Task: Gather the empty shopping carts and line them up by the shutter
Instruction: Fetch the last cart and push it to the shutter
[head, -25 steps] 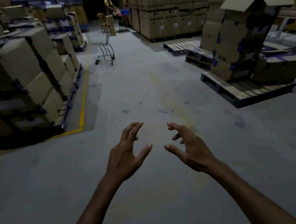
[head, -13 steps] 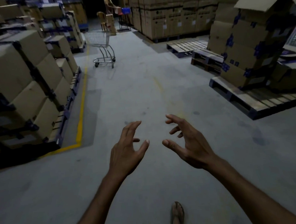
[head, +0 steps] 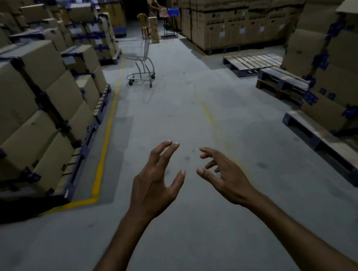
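Shiny wire-metal shopping cart (head: 140,54), matt concrete floor (head: 172,114), cardboard boxes (head: 24,92), rough wooden pallets (head: 253,60)

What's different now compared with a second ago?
The person walked forward, so the empty silver wire shopping cart looks slightly nearer. Nothing was gripped or let go. The left hand and right hand stay outstretched, fingers spread, empty; the cart has not moved.

A grey concrete floor (head: 179,114) fills the frame. A yellow line (head: 104,149) runs up its left side, beside pallets (head: 101,103) stacked with boxes (head: 24,92). A cart (head: 139,52) stands at upper centre. At upper right lie empty pallets (head: 253,61), and a loaded pallet (head: 330,153) sits at right.
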